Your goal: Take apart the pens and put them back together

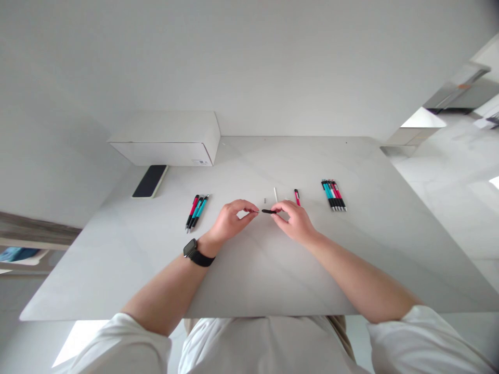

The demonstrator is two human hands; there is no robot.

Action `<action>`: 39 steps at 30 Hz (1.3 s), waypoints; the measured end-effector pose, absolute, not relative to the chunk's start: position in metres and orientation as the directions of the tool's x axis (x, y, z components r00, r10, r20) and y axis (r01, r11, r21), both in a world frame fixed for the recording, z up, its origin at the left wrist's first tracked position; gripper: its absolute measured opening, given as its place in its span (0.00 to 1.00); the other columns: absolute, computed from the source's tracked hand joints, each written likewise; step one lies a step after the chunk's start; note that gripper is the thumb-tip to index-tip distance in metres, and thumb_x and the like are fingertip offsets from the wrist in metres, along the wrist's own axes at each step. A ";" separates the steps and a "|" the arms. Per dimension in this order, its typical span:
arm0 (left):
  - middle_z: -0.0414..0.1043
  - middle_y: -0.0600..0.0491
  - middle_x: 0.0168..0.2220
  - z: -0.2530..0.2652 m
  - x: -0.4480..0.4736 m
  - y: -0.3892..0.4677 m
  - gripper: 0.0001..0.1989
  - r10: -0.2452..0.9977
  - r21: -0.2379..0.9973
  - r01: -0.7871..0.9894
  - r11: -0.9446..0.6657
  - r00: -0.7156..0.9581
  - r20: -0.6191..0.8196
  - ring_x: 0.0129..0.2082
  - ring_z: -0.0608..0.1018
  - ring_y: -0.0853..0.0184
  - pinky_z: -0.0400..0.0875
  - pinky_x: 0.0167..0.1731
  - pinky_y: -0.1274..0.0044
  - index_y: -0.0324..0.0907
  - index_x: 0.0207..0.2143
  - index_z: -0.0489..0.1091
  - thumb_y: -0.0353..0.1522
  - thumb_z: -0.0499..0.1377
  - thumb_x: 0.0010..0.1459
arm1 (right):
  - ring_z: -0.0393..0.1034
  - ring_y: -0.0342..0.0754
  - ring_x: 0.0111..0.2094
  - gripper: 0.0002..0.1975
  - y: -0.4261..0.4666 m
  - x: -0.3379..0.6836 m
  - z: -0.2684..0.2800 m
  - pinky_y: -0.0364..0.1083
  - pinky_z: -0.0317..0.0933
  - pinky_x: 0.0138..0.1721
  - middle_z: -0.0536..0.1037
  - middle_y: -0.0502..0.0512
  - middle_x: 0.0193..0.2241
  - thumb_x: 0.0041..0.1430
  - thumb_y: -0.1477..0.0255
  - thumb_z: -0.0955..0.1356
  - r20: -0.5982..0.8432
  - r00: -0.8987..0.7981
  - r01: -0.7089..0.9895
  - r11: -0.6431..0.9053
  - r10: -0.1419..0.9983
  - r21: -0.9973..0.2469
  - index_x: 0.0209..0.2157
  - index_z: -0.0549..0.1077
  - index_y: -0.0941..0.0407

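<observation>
My left hand (234, 219), with a watch on its wrist, is closed in a pinch of thumb and forefinger. A tiny pale piece, too small to name, shows at its fingertips. Facing it, my right hand (295, 221) pinches a black pen grip section (268, 211), which points left toward the left fingertips with a small gap between. Just beyond the hands lie a small spring (265, 200), a thin white pen refill (275, 194) and a red pen barrel (297, 197) with a black clip. The right fingers partly cover the refill's near end.
Red and teal pens (197, 212) lie grouped on the left of the white table (265, 280). Several more pens (334, 195) lie in a row on the right. A phone (150, 181) lies before a white box (167, 148) by the wall.
</observation>
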State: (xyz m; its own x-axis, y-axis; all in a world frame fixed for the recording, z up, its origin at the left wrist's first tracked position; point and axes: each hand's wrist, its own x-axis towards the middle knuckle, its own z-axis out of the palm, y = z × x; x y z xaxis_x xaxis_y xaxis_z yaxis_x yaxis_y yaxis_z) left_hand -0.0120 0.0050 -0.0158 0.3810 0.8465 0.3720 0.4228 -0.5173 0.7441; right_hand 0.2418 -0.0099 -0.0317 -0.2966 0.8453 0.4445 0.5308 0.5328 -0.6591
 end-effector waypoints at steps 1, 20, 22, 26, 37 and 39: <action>0.81 0.51 0.40 -0.015 -0.012 0.004 0.06 0.856 0.757 0.421 -0.500 0.374 0.357 0.40 0.81 0.64 0.76 0.42 0.73 0.45 0.42 0.79 0.36 0.64 0.66 | 0.75 0.53 0.42 0.08 -0.010 0.241 -0.031 0.52 0.69 0.46 0.81 0.53 0.38 0.64 0.74 0.71 0.443 -0.294 0.529 0.530 0.847 -0.663 0.43 0.76 0.50; 0.81 0.51 0.38 -0.017 -0.011 0.004 0.08 0.866 0.746 0.455 -0.487 0.360 0.346 0.38 0.82 0.64 0.77 0.40 0.73 0.45 0.41 0.80 0.39 0.64 0.65 | 0.74 0.54 0.43 0.06 -0.015 0.237 -0.025 0.54 0.68 0.48 0.80 0.54 0.38 0.66 0.73 0.69 0.483 -0.342 0.520 0.591 0.806 -0.617 0.43 0.76 0.49; 0.81 0.51 0.38 -0.017 -0.011 0.004 0.08 0.871 0.750 0.458 -0.478 0.358 0.336 0.38 0.82 0.64 0.76 0.40 0.73 0.45 0.41 0.80 0.39 0.64 0.65 | 0.74 0.54 0.43 0.06 -0.015 0.237 -0.026 0.54 0.68 0.49 0.80 0.55 0.39 0.67 0.73 0.69 0.498 -0.345 0.523 0.603 0.796 -0.602 0.43 0.76 0.49; 0.81 0.51 0.38 -0.018 -0.010 0.004 0.09 0.878 0.761 0.457 -0.460 0.362 0.313 0.38 0.81 0.64 0.76 0.39 0.73 0.45 0.41 0.80 0.39 0.64 0.65 | 0.74 0.55 0.44 0.06 -0.016 0.239 -0.025 0.55 0.68 0.49 0.80 0.56 0.40 0.67 0.72 0.69 0.507 -0.339 0.531 0.606 0.793 -0.593 0.44 0.76 0.49; 0.81 0.49 0.40 -0.013 -0.011 0.003 0.06 0.846 0.762 0.395 -0.514 0.380 0.374 0.41 0.82 0.63 0.78 0.44 0.70 0.44 0.40 0.78 0.37 0.64 0.66 | 0.74 0.54 0.40 0.07 -0.015 0.241 -0.022 0.54 0.67 0.46 0.81 0.55 0.36 0.70 0.63 0.69 0.453 -0.349 0.544 0.571 0.820 -0.614 0.40 0.76 0.50; 0.81 0.49 0.41 -0.012 -0.011 0.002 0.06 0.834 0.761 0.373 -0.530 0.390 0.390 0.42 0.82 0.62 0.78 0.46 0.70 0.45 0.40 0.78 0.36 0.63 0.66 | 0.74 0.54 0.40 0.08 -0.015 0.241 -0.022 0.54 0.66 0.46 0.81 0.55 0.35 0.71 0.62 0.68 0.443 -0.360 0.548 0.570 0.821 -0.612 0.40 0.77 0.50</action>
State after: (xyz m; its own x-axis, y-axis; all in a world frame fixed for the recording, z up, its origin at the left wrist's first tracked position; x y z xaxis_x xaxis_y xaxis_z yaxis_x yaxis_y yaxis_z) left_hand -0.0109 0.0022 -0.0116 0.3904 0.8341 0.3898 0.3730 -0.5304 0.7613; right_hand 0.2407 -0.0152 -0.0217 -0.3604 0.8211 0.4427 0.5478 0.5704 -0.6121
